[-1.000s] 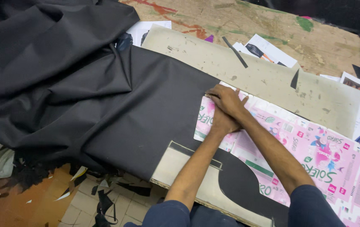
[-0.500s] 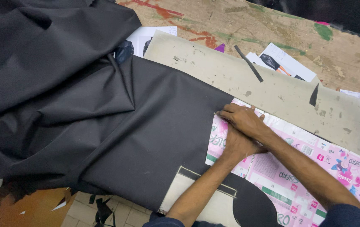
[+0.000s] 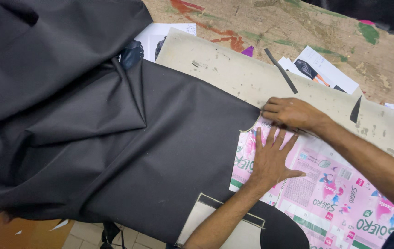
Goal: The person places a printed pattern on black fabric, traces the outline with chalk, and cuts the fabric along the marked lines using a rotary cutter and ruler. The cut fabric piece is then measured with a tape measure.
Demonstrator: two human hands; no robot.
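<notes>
loose paper sheets and perhaps a dark strip on the worn tabletop.

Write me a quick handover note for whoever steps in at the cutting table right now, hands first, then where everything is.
Left hand: flat, fingers spread, pressing on the pink printed sheet.
Right hand: palm down at the sheet's upper edge, where it meets the beige cardboard pattern. Whether it holds a tool cannot be told.
Black fabric: spread over the left of the table, bunched at far left, its edge meeting the pink sheet by both hands.
Done: fabric, sheet and cardboard pattern laid out together.
Left: no marking or cutting line shows on the pink sheet.
</notes>
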